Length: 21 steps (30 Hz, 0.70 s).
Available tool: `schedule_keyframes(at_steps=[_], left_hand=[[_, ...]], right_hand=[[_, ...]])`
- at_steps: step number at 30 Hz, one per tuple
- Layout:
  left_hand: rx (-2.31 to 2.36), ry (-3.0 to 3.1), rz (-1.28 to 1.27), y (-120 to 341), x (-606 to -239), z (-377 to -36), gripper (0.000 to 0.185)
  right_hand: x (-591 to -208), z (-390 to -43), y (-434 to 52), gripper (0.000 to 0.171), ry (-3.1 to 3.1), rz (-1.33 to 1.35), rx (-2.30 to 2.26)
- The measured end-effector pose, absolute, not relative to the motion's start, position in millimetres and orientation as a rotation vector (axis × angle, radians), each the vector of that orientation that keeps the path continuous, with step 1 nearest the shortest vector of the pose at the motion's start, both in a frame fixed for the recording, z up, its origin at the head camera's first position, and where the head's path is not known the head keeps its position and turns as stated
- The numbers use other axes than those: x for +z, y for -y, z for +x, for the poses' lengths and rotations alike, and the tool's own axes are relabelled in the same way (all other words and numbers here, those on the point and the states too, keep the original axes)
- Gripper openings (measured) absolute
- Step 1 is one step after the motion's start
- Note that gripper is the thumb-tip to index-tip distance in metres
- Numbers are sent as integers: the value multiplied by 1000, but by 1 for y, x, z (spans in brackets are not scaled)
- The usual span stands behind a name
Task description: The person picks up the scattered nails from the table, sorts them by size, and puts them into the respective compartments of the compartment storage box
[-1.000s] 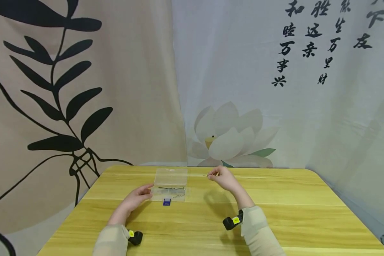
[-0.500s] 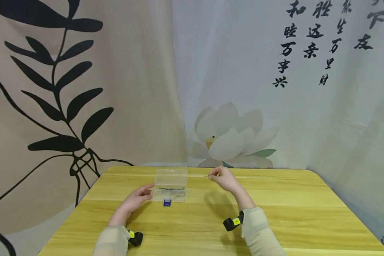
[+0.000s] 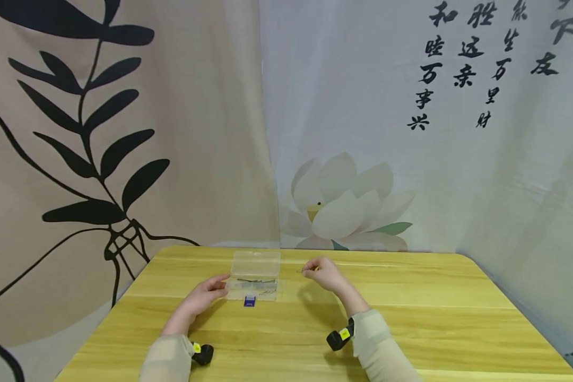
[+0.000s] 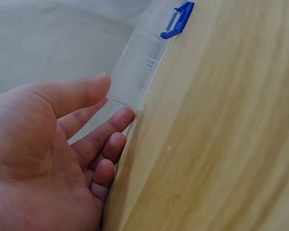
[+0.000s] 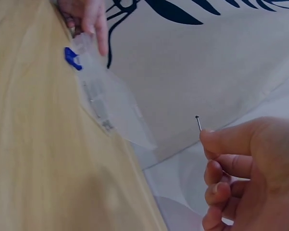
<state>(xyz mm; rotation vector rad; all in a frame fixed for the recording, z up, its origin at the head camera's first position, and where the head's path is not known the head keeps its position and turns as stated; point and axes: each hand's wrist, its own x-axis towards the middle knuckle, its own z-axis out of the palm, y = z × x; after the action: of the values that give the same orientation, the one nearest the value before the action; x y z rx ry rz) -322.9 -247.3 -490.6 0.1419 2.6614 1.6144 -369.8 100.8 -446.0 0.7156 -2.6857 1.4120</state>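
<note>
On the bench [image 3: 410, 318], the left hand [image 3: 201, 297] rests with relaxed fingers against the open clear box [image 3: 254, 282], steadying it. Right of it, the right hand [image 3: 322, 273] pinches a thin pin [image 5: 198, 122]; judging by this, lowering it accurately into the box comes next.

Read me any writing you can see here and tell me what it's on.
"和睦万事兴": black calligraphy column on the backdrop cloth.
The cloth's other columns: brushwork too loose or cut off to read surely.
Yellow tags on the wrist straps: too small to read.
Clear plastic box: no writing visible.
</note>
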Motion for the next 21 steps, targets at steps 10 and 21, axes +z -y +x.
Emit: schedule_keyframes(at_steps=[10, 21], left_hand=[[1615, -2669, 143, 249, -490, -322, 47], [1599, -2684, 150, 247, -490, -324, 47]], right_hand=[[-447, -371, -86, 10, 2718, 762, 1362], [-437, -377, -70, 11, 2729, 897, 1248]])
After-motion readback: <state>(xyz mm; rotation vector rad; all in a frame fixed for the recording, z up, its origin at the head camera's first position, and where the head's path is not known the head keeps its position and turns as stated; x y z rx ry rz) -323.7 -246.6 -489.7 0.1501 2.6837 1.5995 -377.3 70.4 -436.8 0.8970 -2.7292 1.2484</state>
